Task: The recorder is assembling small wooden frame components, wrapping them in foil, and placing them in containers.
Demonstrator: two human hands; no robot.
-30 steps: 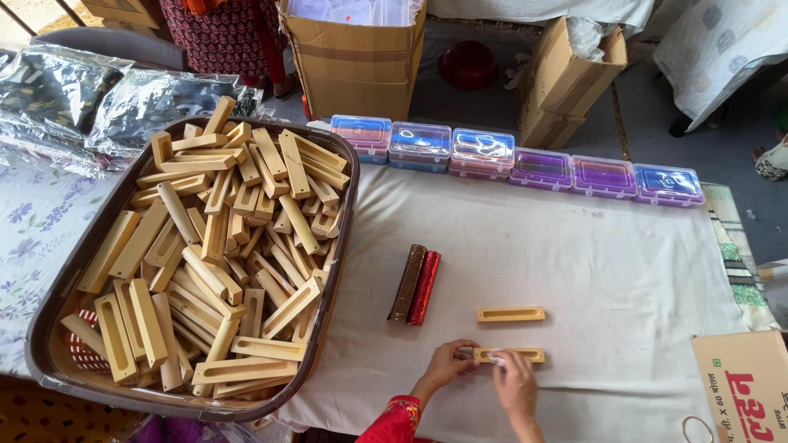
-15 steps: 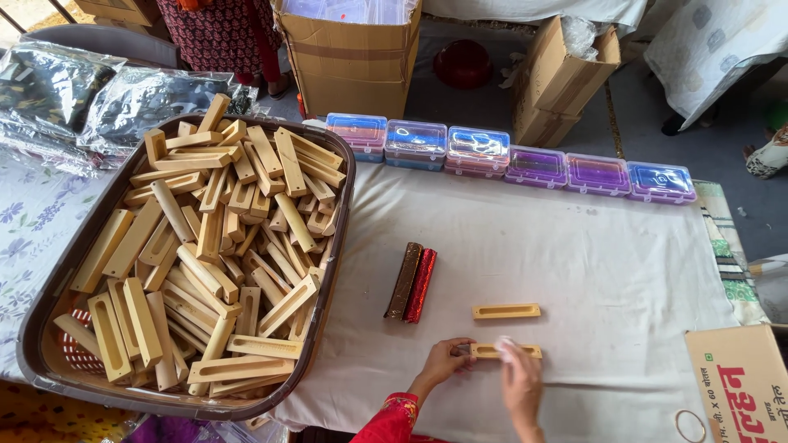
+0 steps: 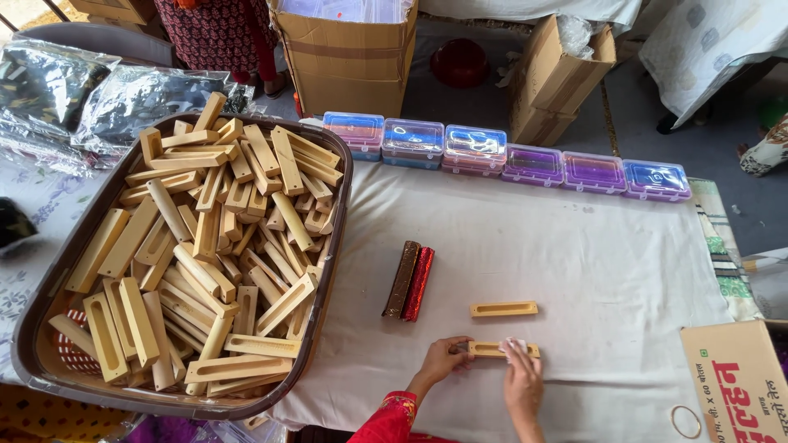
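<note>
- The left hand (image 3: 442, 361) rests on the white cloth (image 3: 607, 271) at about 6 o'clock, fingers pinched on the left end of a slotted wooden block (image 3: 491, 349) that lies flat across the cloth
- The right hand (image 3: 523, 384) comes up from 5 o'clock, fingers together, pressing a small pale scrap (image 3: 515, 346) onto the right part of that block
- A second slotted block (image 3: 504, 309) lies just above the held one, toward 12 o'clock, apart from it and parallel
- Toward 10 o'clock from the hands, a brown glitter stick (image 3: 401, 280) and a red glitter stick (image 3: 418, 284) lie side by side, touching
- A large brown tray (image 3: 335, 246) fills the 9 o'clock side, heaped with many wooden blocks (image 3: 205, 262) of the same kind
- Along the cloth's far edge at 12 o'clock stands a row of small clear plastic cases (image 3: 501, 156), blue to purple
- Cardboard boxes (image 3: 349, 57) stand on the floor beyond
- Another printed carton (image 3: 739, 377) sits at 4 o'clock, a thin ring (image 3: 683, 422) beside it
</note>
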